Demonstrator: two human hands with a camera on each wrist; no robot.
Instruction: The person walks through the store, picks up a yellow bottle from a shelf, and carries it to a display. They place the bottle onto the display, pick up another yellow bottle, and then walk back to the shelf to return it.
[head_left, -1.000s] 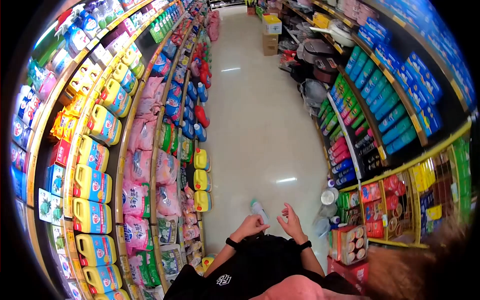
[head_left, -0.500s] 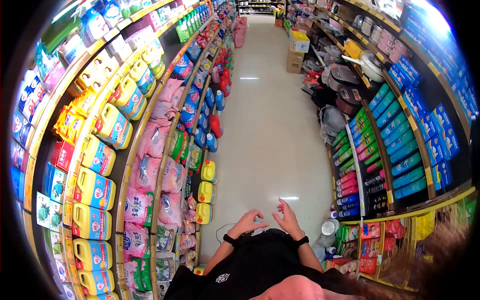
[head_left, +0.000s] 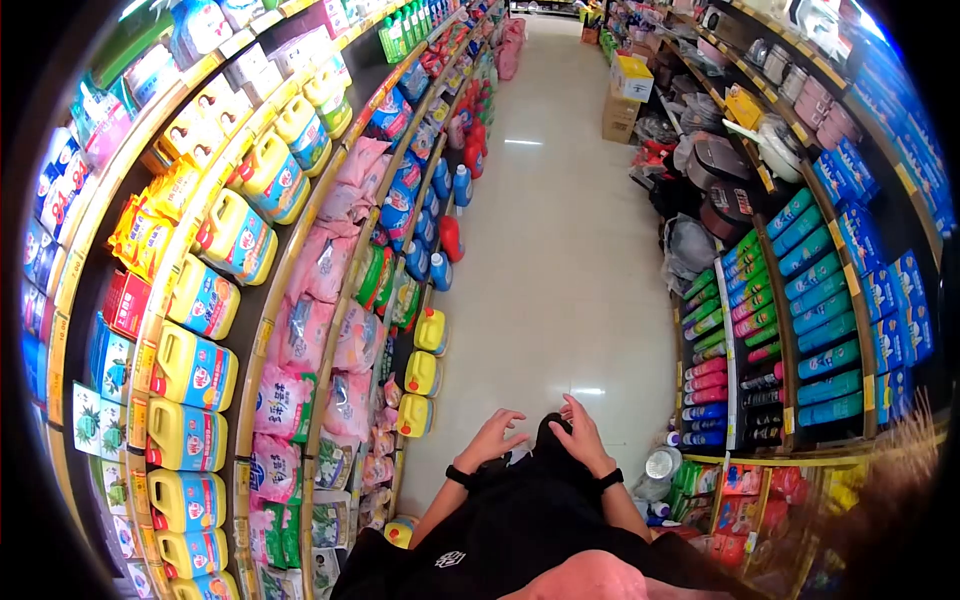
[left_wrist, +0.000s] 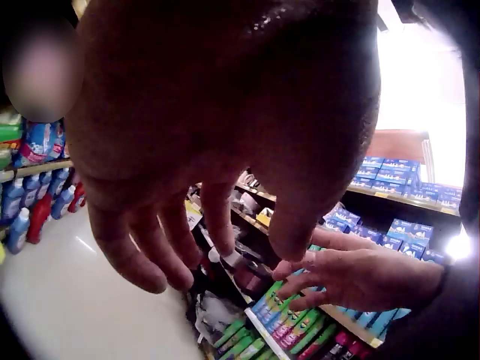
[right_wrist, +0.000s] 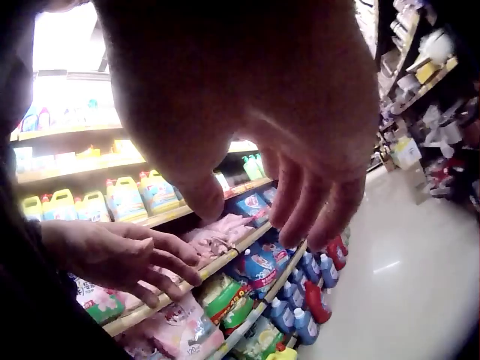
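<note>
My left hand [head_left: 493, 438] is held out low in front of the body, fingers loosely bent and nothing in it. Beside it, palm turned inward, my right hand [head_left: 582, 437] is empty too, with its thumb and fingers apart. A gap separates the two hands, over the dark clothing and the floor. The left wrist view shows the left hand [left_wrist: 225, 112] large and dark, the right hand [left_wrist: 360, 274] behind it. Large in the right wrist view, the right hand [right_wrist: 255, 105] has relaxed fingers; the left hand [right_wrist: 124, 255] shows beyond it. Neither touches any goods.
A shop aisle floor [head_left: 560, 250] runs ahead between shelves. On the left stand yellow jugs [head_left: 195, 365], pink bags [head_left: 305, 330] and blue bottles [head_left: 462, 186]. Teal packages [head_left: 825, 330] and blue boxes [head_left: 900, 310] line the right. Cartons [head_left: 625, 95] are stacked farther along.
The head view has shifted, so shelves and cartons sit farther right in it. My hands have spread a little apart, the left one's fingers straightening somewhat. Both stay empty.
</note>
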